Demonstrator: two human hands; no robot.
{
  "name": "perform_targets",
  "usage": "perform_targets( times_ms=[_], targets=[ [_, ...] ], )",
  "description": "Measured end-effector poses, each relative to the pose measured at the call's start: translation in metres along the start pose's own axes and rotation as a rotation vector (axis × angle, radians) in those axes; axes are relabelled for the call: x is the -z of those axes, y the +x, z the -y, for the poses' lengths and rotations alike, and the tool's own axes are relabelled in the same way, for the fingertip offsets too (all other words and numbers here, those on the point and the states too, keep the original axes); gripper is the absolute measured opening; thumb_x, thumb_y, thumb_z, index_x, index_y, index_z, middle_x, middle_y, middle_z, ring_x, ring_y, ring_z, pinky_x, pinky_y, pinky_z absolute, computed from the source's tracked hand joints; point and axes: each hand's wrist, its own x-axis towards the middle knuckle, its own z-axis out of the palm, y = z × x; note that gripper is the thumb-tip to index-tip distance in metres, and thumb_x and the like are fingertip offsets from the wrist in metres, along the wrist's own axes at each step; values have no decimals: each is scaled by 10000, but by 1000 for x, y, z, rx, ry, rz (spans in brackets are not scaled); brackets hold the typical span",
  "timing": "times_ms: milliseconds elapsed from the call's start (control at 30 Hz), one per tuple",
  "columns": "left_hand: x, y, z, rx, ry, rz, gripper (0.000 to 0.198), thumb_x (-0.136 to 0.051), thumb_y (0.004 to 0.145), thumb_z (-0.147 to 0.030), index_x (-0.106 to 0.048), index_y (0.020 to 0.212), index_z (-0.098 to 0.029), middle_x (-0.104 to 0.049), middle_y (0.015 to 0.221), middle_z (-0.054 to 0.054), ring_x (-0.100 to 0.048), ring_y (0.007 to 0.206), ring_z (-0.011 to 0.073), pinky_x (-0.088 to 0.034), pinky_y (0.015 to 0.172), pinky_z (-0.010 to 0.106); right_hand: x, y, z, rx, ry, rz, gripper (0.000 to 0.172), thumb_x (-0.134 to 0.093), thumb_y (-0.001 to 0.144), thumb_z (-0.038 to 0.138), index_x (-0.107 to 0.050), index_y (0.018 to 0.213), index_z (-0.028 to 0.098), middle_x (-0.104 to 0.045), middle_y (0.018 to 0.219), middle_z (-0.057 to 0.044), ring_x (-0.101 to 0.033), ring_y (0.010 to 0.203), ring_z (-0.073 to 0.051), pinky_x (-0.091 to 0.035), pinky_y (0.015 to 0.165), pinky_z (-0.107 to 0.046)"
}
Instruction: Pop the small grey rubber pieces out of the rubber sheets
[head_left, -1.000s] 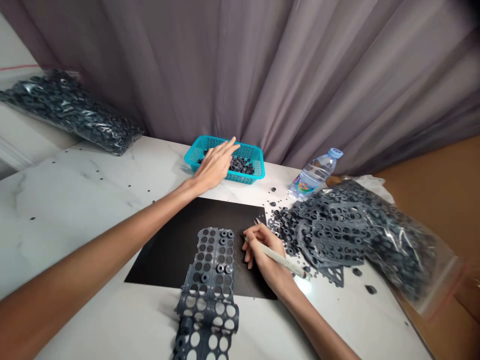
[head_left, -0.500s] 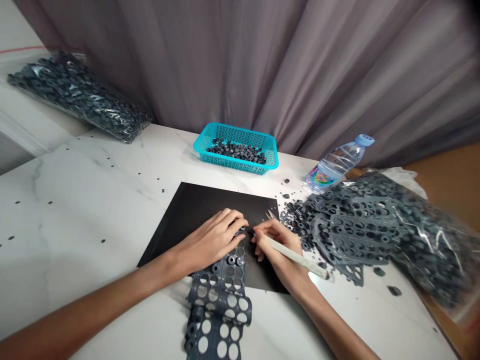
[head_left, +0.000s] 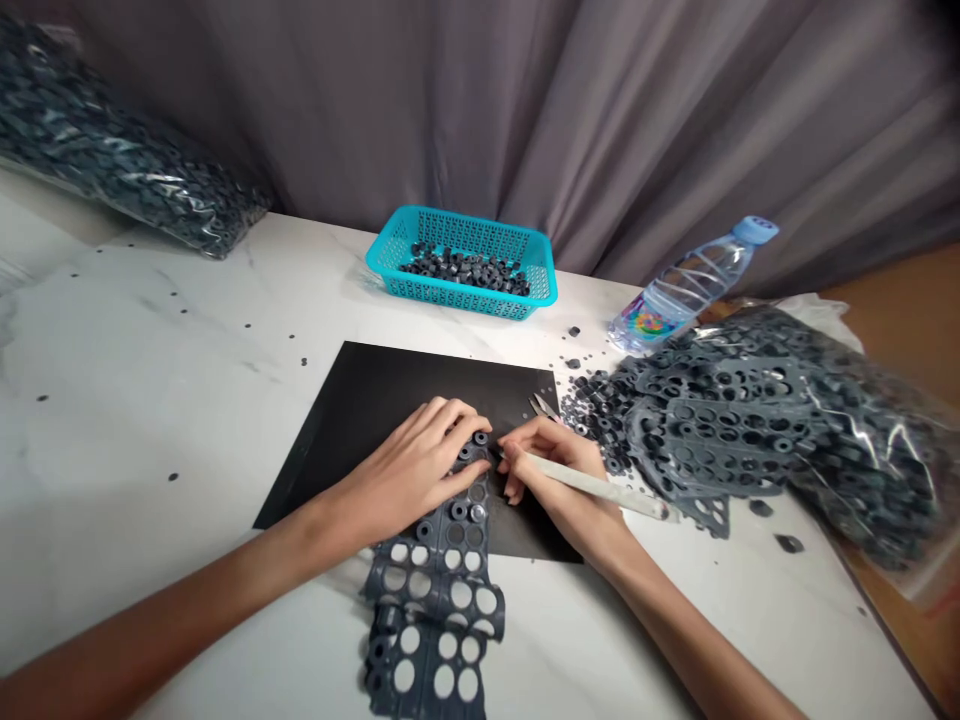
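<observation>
A dark grey rubber sheet punched with rows of round holes point(head_left: 431, 580) runs from the table's front edge up onto a black mat point(head_left: 382, 375). Several small ring-shaped rubber pieces sit in its upper part. My left hand point(head_left: 427, 455) lies over the sheet's far end, thumb and fingers bent around a few rings and holding it down. Just right of the sheet, my right hand point(head_left: 559, 465) grips a slim white pen-shaped tool point(head_left: 592, 482) like a pencil; its tip is hidden by the fingers. Pointed metal tips, perhaps scissors or tweezers point(head_left: 541, 405), show behind my right hand.
A turquoise basket point(head_left: 457, 300) holding small dark pieces stands at the back. On the right lie a heap of loose rings point(head_left: 600, 415), a spilling plastic bag of rubber parts point(head_left: 862, 450) and a tilted water bottle point(head_left: 682, 290). Another full bag point(head_left: 127, 165) lies back left.
The view has shifted slightly, so the basket and bags sit higher in it. My right hand's fingers and the tool have moved slightly closer to the sheet. Both hands keep their holds.
</observation>
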Motion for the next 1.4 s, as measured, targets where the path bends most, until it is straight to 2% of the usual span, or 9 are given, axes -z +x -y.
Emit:
perform_targets(
  times_ms=[233,767,1400],
  targets=[
    [-1,2,4,12,-62,1,264,-574,1022,-303,-516,1267,-222,-571,1214,53,-530,1134,238,-479,1016,433,-2,2,-3,24,-44,16,104,-653,947,275,-651,913,177,-677,671,6,-651,556,-125,-532,551,-218],
    [-3,2,6,-2,-50,-1,252,-563,1024,-298,-523,1262,-224,-570,1203,53,-527,1126,240,-471,1012,431,-3,3,-3,25,-46,23,48,-638,932,220,-628,903,182,-672,667,23,-638,543,-111,-533,538,-200],
    [-2,2,3,-10,-46,-8,253,-558,1024,-282,-516,1265,-219,-561,1207,60,-521,1132,244,-472,1025,438,-2,4,-6,26,-40,37,165,-644,981,335,-618,938,177,-669,676,17,-645,551,-114,-529,538,-202]
  ],
)
